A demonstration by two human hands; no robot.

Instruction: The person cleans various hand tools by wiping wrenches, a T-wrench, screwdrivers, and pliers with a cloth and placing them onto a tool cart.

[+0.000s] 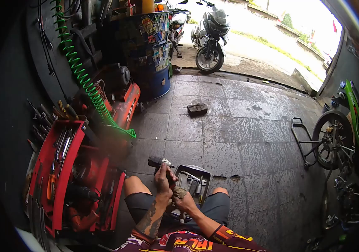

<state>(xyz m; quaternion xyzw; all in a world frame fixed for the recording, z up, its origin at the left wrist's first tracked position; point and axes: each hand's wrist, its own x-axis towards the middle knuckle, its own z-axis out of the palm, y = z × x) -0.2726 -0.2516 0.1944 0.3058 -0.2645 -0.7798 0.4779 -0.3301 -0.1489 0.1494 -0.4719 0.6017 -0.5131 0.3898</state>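
A black and silver power tool (159, 161), which looks like an impact wrench, points up and left above my lap. My left hand (162, 180) is wrapped round its body just below the silver nose. Lower and to the right, my right hand (184, 201) is closed on a crumpled, dirty cloth (180, 192) against the tool's lower part. Between my knees a dark tray (208, 176) lies on the floor, with wrenches, sockets and a screwdriver in it. My forearms and hands hide part of the tray and the tool's lower end.
A red tool cart (68, 161) stands at my left. Behind it are an orange compressor (127, 107), a green coiled hose (80, 75) and a blue drum (158, 84). A dark block (197, 110) lies ahead. Motorcycle parts and a black stand (299, 140) are at the right; motorcycles (211, 38) stand beyond.
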